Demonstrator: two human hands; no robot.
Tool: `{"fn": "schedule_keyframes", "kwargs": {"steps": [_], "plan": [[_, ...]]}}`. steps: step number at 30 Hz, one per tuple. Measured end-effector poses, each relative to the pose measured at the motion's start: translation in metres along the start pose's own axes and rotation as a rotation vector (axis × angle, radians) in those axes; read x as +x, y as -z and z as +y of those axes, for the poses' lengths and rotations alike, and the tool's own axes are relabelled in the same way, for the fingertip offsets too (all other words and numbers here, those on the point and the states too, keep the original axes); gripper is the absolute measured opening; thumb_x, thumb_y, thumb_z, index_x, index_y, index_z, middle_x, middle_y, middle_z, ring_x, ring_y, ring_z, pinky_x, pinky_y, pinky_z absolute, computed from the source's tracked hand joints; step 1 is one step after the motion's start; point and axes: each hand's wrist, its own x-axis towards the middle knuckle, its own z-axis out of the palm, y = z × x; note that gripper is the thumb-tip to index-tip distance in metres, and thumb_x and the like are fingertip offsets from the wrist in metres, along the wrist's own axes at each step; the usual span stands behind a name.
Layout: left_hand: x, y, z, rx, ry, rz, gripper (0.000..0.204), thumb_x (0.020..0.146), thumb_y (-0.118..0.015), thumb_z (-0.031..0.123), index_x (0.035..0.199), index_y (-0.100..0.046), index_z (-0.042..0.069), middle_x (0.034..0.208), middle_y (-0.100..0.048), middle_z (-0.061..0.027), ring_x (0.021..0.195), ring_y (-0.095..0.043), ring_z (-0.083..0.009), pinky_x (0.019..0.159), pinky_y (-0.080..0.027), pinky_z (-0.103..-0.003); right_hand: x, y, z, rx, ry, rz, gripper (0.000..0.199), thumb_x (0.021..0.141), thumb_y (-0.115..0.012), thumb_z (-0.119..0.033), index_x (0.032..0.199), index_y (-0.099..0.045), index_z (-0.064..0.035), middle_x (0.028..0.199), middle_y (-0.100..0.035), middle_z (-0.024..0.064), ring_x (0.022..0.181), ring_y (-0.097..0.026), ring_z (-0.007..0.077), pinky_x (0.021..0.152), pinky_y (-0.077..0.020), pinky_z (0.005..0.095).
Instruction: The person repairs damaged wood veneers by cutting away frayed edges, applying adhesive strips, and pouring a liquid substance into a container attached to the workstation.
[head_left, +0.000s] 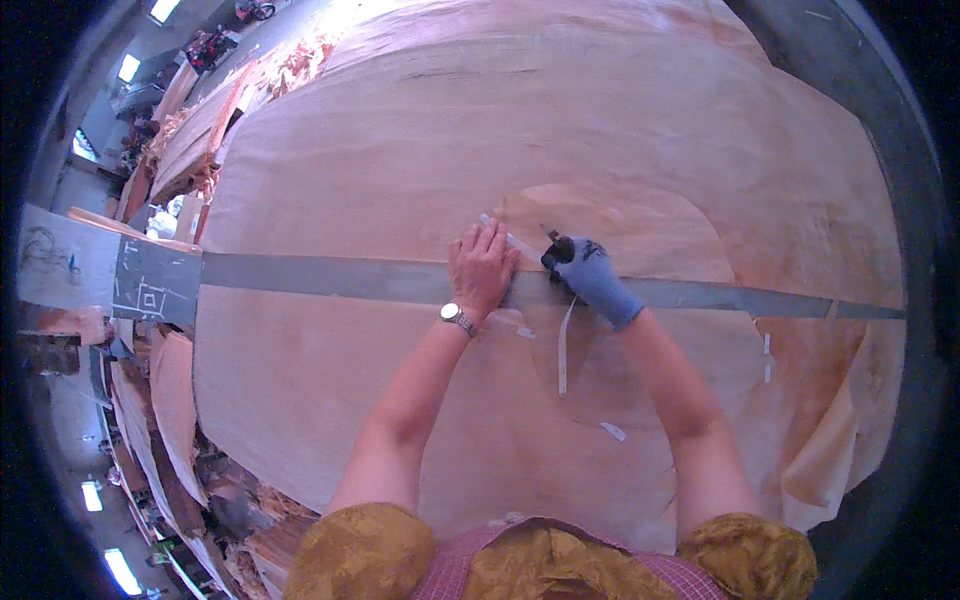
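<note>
My left hand (pixel 482 268), bare and with a wristwatch (pixel 456 318) on it, lies with its fingers stretched out on a wood veneer sheet (pixel 360 200). Under and beside its fingertips runs a strip of white tape (pixel 518 243). Just to the right, my right hand (pixel 592 278) wears a blue-grey glove and is closed round a dark hand tool (pixel 557 247) with a narrow tip pointing away from me. The tool's exact kind is unclear. Below that hand a narrow white tape strip (pixel 563 350) trails over the nearer veneer sheet (pixel 320 370).
A grey strip of table (pixel 350 278) shows between the far and near sheets. Short white tape pieces (pixel 613 432) lie on the near sheet. Its right end has a curled veneer flap (pixel 825 440). Stacked veneer (pixel 175 385) and shavings (pixel 300 65) are at the left.
</note>
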Motion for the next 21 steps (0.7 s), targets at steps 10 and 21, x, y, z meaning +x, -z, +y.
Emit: {"fn": "schedule_keyframes", "kwargs": {"steps": [10,21], "plan": [[0.046,0.028,0.009,-0.263,0.421,-0.421,0.042,0.089,-0.060,0.028,0.126,-0.061,0.008,0.134,-0.059,-0.0109,0.122,-0.051,-0.0294,0.099,-0.038,-0.045,0.044,0.049,0.039,0.729,-0.421,0.217,0.019,0.087,-0.068,-0.021,0.087,-0.069,-0.0025,0.070,-0.068,0.0065,0.051,-0.056,0.0117,0.047,-0.0439,0.0275],[0.093,-0.047,0.053,-0.210,-0.248,-0.146,0.038,0.092,-0.055,0.026,0.127,-0.060,0.010,0.142,-0.052,-0.0083,0.127,-0.048,-0.0272,0.105,-0.036,-0.045,0.061,0.034,0.061,0.307,-0.293,0.198,0.026,0.086,-0.070,-0.025,0.090,-0.069,0.0003,0.073,-0.067,0.0074,0.060,-0.060,0.0134,0.056,-0.0486,0.0297]]}}
